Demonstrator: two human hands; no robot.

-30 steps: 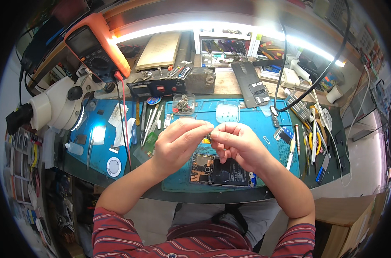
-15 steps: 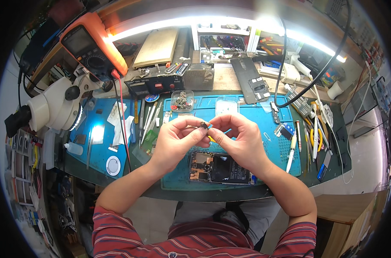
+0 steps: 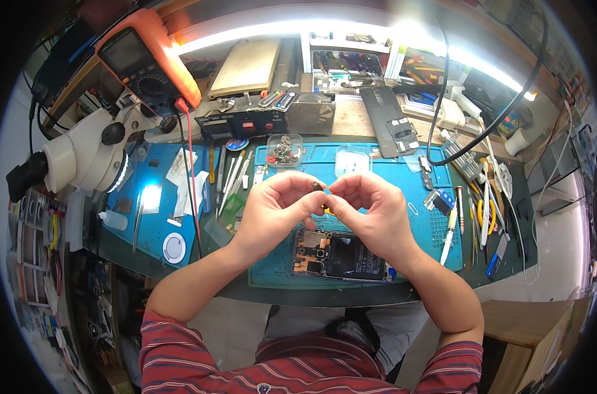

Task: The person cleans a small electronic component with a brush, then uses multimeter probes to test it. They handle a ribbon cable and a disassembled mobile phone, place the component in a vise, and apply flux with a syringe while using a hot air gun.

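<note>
The left hand (image 3: 272, 211) pinches a small dark part (image 3: 317, 187) with its fingers (image 3: 305, 205); whether the right hand (image 3: 375, 213) grips too, I cannot tell; the phone (image 3: 313, 243) battery (image 3: 359, 256) bears unreadable pale print

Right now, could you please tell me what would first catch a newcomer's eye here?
Probably the big orange multimeter at the upper left, with the white microscope below it. Next, likely the centre, where the left hand pinches a small dark part close to the right hand. Below them in the picture, an opened phone lies on a blue mat.
</note>
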